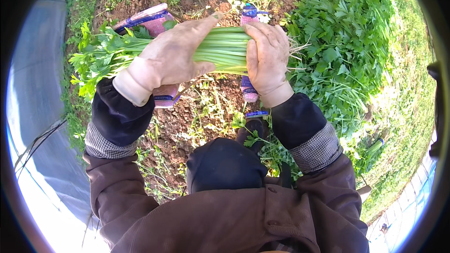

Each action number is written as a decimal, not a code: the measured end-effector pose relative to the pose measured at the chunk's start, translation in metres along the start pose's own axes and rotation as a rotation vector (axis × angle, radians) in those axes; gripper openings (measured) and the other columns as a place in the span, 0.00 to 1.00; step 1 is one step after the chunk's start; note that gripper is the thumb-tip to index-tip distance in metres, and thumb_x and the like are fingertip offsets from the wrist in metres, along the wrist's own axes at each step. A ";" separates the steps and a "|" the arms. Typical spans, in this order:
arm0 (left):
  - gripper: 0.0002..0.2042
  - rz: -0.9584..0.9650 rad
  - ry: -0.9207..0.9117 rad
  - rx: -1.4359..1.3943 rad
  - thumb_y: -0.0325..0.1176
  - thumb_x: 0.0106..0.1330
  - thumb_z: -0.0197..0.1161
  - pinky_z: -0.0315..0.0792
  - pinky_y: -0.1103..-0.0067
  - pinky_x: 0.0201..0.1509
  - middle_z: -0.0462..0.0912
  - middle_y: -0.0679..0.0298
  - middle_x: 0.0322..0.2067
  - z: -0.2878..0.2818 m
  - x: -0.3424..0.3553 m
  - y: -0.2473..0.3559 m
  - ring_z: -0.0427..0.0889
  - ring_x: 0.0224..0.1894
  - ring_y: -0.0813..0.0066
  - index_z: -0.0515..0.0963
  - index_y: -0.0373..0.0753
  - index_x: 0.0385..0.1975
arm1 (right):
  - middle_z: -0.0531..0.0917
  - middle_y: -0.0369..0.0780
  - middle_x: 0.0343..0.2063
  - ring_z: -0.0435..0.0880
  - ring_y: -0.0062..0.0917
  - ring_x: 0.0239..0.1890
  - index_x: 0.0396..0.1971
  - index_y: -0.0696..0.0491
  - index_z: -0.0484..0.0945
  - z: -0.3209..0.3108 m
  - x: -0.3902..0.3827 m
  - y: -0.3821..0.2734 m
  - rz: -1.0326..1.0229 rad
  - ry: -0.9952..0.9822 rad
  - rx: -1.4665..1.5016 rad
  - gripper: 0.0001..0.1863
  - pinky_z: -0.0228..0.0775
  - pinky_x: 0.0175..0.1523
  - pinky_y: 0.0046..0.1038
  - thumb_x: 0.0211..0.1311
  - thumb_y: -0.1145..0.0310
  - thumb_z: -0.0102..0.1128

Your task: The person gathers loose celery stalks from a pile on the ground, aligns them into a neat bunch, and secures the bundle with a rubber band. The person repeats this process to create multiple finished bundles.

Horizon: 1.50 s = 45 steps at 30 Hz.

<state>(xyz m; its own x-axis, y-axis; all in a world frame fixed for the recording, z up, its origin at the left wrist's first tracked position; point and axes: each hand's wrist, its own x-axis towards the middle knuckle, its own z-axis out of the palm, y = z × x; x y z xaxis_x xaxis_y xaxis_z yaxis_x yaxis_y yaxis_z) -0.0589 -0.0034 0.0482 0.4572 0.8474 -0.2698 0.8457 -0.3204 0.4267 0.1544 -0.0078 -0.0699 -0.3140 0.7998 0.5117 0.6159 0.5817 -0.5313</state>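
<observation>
A thick bunch of celery (225, 49) lies crosswise, its leaves to the left and its pale roots to the right. My left hand (171, 49), in a pale glove, spans the stalks near the leafy end, with the fingers along the far side and the thumb on the near side. My right hand (269, 51), gloved alike, has its fingers wrapped over the bunch close to the roots. Beneath the bunch run a wide pink strip with blue bands (159, 23) on the left and a narrower pink and blue strip (249, 89) on the right; the bunch hides their middles.
A big heap of leafy celery (335, 42) covers the ground at right. Reddish soil (178, 131) with small weeds lies between my arms. A dark rounded thing (225, 166) stands close to my body. Plastic sheeting (40, 75) rises along the left side.
</observation>
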 end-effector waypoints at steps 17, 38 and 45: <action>0.28 0.028 0.277 0.310 0.31 0.50 0.66 0.71 0.68 0.55 0.80 0.59 0.46 0.091 0.003 0.023 0.79 0.51 0.62 0.71 0.36 0.56 | 0.86 0.45 0.38 0.82 0.42 0.44 0.41 0.53 0.83 -0.033 0.016 -0.036 0.197 -0.354 -0.137 0.28 0.72 0.52 0.41 0.73 0.44 0.44; 0.38 0.119 0.010 0.115 0.41 0.47 0.78 0.77 0.65 0.49 0.81 0.53 0.38 0.057 0.035 0.009 0.82 0.45 0.53 0.67 0.38 0.58 | 0.75 0.52 0.61 0.76 0.43 0.62 0.68 0.58 0.62 -0.059 0.039 0.001 0.307 -0.869 -0.043 0.51 0.68 0.66 0.36 0.53 0.39 0.69; 0.28 0.155 0.122 0.140 0.35 0.51 0.73 0.77 0.63 0.46 0.80 0.54 0.37 0.074 0.022 0.009 0.83 0.41 0.53 0.70 0.38 0.51 | 0.80 0.31 0.32 0.78 0.13 0.33 0.47 0.54 0.77 -0.058 0.019 -0.002 0.864 -0.507 0.590 0.13 0.77 0.33 0.20 0.73 0.61 0.58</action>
<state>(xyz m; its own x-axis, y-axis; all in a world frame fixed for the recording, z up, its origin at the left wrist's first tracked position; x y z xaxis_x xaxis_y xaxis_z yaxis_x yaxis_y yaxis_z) -0.0206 -0.0190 -0.0176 0.5550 0.8257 -0.1004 0.8019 -0.4990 0.3286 0.1895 -0.0024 -0.0204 -0.2892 0.8538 -0.4328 0.3755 -0.3148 -0.8717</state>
